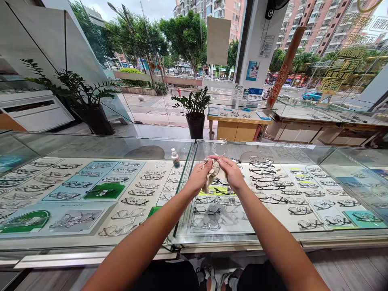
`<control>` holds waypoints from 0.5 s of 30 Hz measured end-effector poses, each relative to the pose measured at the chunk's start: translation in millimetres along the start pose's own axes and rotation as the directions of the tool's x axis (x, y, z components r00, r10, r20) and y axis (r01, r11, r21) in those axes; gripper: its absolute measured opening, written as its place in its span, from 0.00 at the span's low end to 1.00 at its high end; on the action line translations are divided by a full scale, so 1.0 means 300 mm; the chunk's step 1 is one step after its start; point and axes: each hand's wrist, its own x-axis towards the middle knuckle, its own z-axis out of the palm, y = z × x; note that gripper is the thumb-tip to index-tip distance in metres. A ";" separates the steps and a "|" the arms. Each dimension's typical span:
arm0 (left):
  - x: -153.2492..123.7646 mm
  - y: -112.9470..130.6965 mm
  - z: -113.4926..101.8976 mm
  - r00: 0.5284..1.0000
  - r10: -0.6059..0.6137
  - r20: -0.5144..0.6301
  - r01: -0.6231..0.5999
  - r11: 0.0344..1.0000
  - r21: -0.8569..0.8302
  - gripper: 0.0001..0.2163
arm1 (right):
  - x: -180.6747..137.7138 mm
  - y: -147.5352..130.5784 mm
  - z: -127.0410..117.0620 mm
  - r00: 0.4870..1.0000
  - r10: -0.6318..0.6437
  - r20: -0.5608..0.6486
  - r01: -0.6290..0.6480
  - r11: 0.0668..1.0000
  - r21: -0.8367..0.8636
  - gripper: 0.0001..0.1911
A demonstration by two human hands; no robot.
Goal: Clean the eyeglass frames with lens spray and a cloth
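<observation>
Over the glass display counter, my left hand (198, 176) is closed on a crumpled beige cloth (208, 184). My right hand (232, 171) is closed too, its thumb and fingers pinching a thin-rimmed pair of glasses (224, 152) beside the cloth. Part of the thin frame rises just beyond my fingertips. The cloth and fingers hide the rest, so which part of the lenses the cloth touches is hard to see. A small white bottle (175, 159) with a label stands upright on the counter, left of my hands.
Below me, the glass counter (188, 238) holds rows of eyeglass frames (263, 178) under its top. A second glass case (91, 151) adjoins on the left. Beyond are a potted plant (195, 121), a wooden display table (232, 129) and a large window.
</observation>
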 end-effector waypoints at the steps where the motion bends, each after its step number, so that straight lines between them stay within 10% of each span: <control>1: 0.000 0.001 -0.001 1.000 -0.002 0.002 0.002 1.000 -0.002 0.28 | -0.001 -0.001 0.000 1.000 -0.003 0.007 0.003 1.000 -0.008 0.20; 15: 0.001 0.020 -0.007 0.999 -0.031 -0.028 0.030 0.999 -0.045 0.27 | -0.019 -0.033 0.013 0.992 -0.088 0.086 0.107 0.965 -0.239 0.21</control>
